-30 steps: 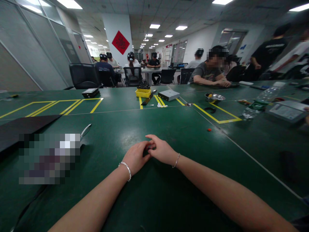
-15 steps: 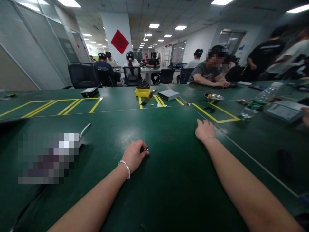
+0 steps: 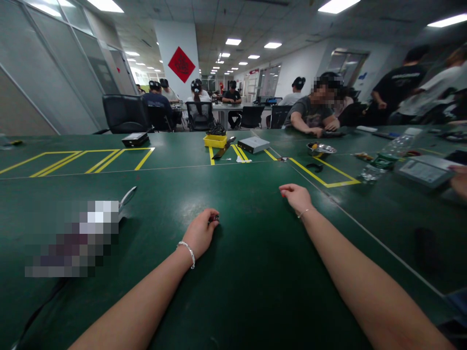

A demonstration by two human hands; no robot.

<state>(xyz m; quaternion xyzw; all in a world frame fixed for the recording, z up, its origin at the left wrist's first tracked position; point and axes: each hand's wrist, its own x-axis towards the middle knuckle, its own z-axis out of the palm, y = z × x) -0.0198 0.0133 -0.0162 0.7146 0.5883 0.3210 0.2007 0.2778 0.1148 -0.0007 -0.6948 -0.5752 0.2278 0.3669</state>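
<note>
My left hand [image 3: 201,232], with a silver bracelet at the wrist, is closed on a small dark object [image 3: 213,218] with a shiny part, low over the green table [image 3: 251,272]. To the right and farther out, my right hand [image 3: 297,197] has its thumb and fingers pinched together. A small reddish-orange spot shows at those fingertips, too small to name. Beyond my right hand, a black curved piece [image 3: 314,167] lies inside a yellow tape outline, with a metal bowl [image 3: 321,148] behind it.
Farther back are a yellow bin [image 3: 215,141] of black cables, a silver box [image 3: 253,144] and a black box [image 3: 135,139]. A plastic bottle [image 3: 390,155] and a grey metal box [image 3: 425,170] lie at right, near another person's hand [image 3: 458,181]. A blurred-out object [image 3: 82,238] is at left.
My right hand has moved left, and an orange spot now shows at its fingertips. My left hand has shifted slightly left and up, still closed on the small object.
</note>
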